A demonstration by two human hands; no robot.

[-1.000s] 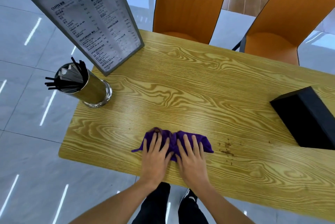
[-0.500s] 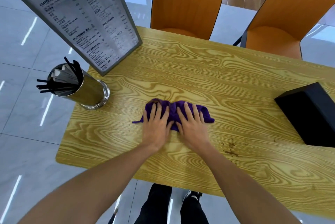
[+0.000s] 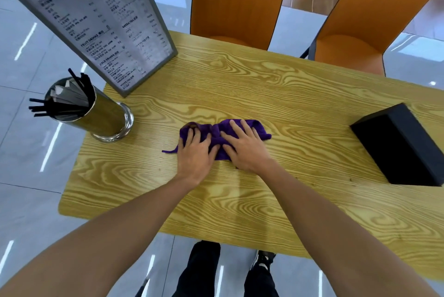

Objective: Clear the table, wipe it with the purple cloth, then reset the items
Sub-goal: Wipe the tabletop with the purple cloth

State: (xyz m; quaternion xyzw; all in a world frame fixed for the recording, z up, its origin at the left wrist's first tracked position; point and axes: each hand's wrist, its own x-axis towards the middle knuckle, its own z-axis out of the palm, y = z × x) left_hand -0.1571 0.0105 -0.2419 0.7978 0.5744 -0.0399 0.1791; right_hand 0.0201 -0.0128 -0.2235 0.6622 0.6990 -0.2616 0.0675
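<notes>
The purple cloth lies bunched on the middle of the yellow wood-grain table. My left hand presses flat on the cloth's left half, fingers spread. My right hand presses flat on its right half in the same way. A thin corner of cloth trails out to the left of my left hand. A small dark speck shows on the table just behind my right wrist.
A framed menu stand rises at the table's far left corner. A metal cup of black straws stands at the left edge. A black box lies at the right. Two orange chairs face the far side.
Both hands have pushed the cloth away from me, from near the front edge to the table's middle. The crumb patch seen earlier to the right is now mostly behind my right forearm.
</notes>
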